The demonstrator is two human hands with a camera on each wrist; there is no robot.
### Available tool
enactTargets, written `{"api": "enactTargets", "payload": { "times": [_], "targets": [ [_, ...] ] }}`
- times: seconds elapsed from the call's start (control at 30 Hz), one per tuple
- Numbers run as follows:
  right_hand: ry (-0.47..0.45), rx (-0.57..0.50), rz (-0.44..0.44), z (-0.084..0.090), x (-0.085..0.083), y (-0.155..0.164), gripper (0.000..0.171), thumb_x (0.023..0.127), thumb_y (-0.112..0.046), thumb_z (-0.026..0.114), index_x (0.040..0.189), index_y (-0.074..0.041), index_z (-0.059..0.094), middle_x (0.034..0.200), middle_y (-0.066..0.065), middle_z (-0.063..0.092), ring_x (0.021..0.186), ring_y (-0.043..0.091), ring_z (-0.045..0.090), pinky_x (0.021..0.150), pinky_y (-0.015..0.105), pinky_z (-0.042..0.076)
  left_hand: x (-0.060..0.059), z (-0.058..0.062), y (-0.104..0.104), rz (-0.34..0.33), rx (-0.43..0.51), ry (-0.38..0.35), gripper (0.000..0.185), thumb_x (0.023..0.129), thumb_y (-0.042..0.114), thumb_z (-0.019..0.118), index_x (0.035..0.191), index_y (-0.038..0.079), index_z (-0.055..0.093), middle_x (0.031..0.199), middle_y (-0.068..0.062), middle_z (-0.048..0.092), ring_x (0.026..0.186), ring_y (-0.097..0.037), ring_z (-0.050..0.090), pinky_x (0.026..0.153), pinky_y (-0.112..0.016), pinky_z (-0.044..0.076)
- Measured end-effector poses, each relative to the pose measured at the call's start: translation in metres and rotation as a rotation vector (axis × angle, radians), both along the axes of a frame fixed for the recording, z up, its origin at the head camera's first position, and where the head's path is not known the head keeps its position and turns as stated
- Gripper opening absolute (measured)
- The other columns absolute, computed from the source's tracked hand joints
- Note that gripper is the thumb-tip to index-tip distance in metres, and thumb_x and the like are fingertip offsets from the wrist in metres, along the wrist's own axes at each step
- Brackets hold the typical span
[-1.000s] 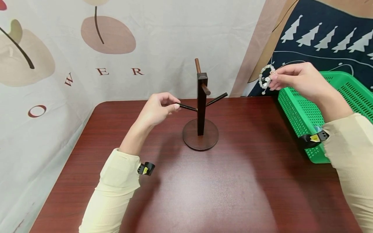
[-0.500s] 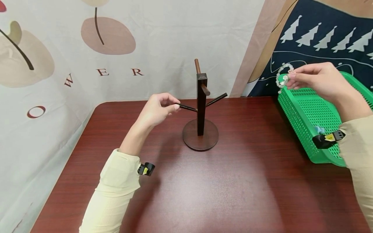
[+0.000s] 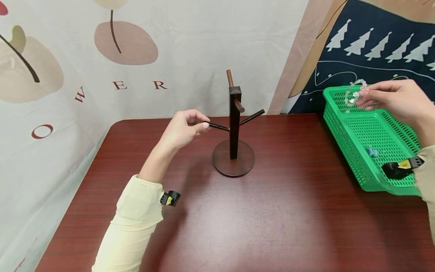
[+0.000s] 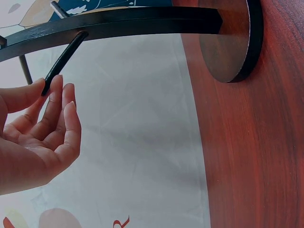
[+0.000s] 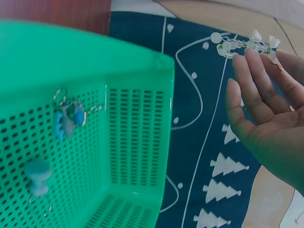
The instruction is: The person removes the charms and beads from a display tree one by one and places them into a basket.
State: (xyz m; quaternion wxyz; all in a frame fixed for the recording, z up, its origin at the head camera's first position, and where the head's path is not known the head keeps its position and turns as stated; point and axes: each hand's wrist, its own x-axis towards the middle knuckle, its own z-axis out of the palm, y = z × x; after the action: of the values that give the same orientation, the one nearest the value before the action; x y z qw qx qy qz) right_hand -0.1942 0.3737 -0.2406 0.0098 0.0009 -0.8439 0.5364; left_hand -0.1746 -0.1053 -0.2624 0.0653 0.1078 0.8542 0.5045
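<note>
My left hand (image 3: 183,126) pinches the tip of a black peg (image 3: 219,126) between thumb and fingers. The peg juts from the post of a dark wooden rack (image 3: 234,132) that stands upright on a round base. In the left wrist view the peg's end (image 4: 57,71) lies between thumb and fingertip. At the right, my right hand (image 3: 395,99) pinches a bracelet (image 3: 355,94) of pale translucent beads with white flower charms. The bracelet hangs above the far end of the green basket (image 3: 343,145). In the right wrist view the beads (image 5: 232,46) show past my fingertips.
Inside the basket lie a keychain with blue charms (image 5: 69,121) and another blue-grey charm with a ring (image 5: 38,173). Several other pegs stick out of the rack, one reaching right (image 3: 252,117). A patterned cloth (image 3: 204,56) hangs behind the reddish table (image 3: 265,211).
My right hand has moved right with the bracelet, from beside the basket to over its far end. The left hand stays on the peg, and the rack has not moved.
</note>
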Motion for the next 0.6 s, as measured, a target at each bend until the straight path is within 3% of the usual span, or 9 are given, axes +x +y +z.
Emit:
{"api": "enactTargets", "payload": {
  "times": [0.23, 0.5, 0.6],
  "targets": [
    [0.012, -0.067, -0.026, -0.007, 0.002, 0.019, 0.019, 0.089, -0.012, 0.057, 0.080, -0.021, 0.070, 0.069, -0.006, 0.067, 0.062, 0.007, 0.064, 0.054, 0.019, 0.050, 0.000, -0.001, 0.000, -0.002, 0.010, -0.001, 0.013, 0.088, 0.004, 0.060, 0.098, -0.002, 0.063, 0.087, -0.013, 0.065, 0.078, -0.015, 0.060, 0.071, -0.027, 0.048],
    [0.037, -0.058, -0.037, -0.014, 0.009, 0.035, 0.023, 0.091, -0.017, 0.054, 0.077, -0.028, 0.069, 0.065, -0.010, 0.065, 0.058, 0.003, 0.063, 0.051, 0.017, 0.048, 0.001, 0.000, 0.000, 0.003, 0.007, -0.004, 0.013, 0.088, 0.005, 0.060, 0.099, -0.001, 0.063, 0.091, -0.018, 0.065, 0.079, -0.015, 0.061, 0.073, -0.029, 0.048],
    [0.027, -0.006, -0.040, -0.020, 0.008, 0.044, 0.026, 0.093, -0.019, 0.050, 0.078, -0.032, 0.067, 0.065, -0.012, 0.064, 0.058, 0.001, 0.062, 0.052, 0.016, 0.047, 0.001, 0.000, 0.000, 0.002, 0.006, -0.005, 0.013, 0.088, 0.005, 0.059, 0.099, -0.002, 0.063, 0.093, -0.020, 0.065, 0.079, -0.015, 0.061, 0.074, -0.029, 0.048]
  ]
}}
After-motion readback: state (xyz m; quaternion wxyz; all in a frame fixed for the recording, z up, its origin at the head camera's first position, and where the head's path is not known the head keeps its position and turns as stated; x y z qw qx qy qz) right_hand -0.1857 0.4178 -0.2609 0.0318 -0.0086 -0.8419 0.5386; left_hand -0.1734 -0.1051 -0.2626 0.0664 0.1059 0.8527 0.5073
